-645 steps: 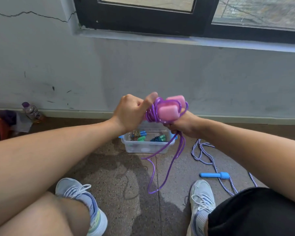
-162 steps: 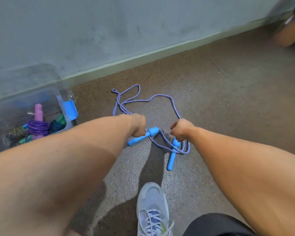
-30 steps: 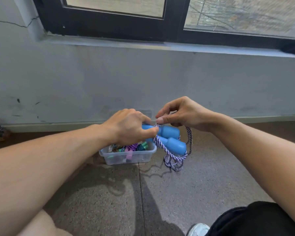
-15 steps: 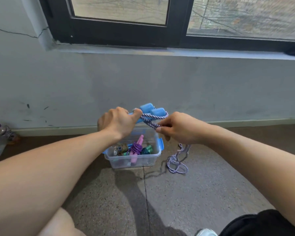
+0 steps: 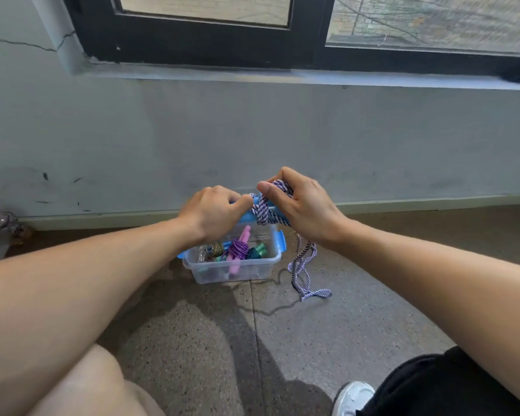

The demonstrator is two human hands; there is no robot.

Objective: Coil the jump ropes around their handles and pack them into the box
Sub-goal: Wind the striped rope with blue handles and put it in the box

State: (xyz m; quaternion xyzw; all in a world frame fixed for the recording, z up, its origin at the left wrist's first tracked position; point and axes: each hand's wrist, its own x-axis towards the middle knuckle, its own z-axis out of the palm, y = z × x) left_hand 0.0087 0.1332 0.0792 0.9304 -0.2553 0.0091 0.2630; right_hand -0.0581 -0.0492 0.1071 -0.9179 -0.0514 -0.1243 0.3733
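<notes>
Above the clear plastic box (image 5: 234, 270) on the floor, the left hand (image 5: 213, 216) grips the blue handles (image 5: 248, 216) — the right hand (image 5: 302, 205) pinches the purple-and-white braided rope (image 5: 270, 202) wound around them, its slack trailing to the floor beside the box.

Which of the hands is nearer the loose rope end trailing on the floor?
Right. The right hand is almost directly above the loose rope end; the left hand grips the blue handles farther left.
</notes>
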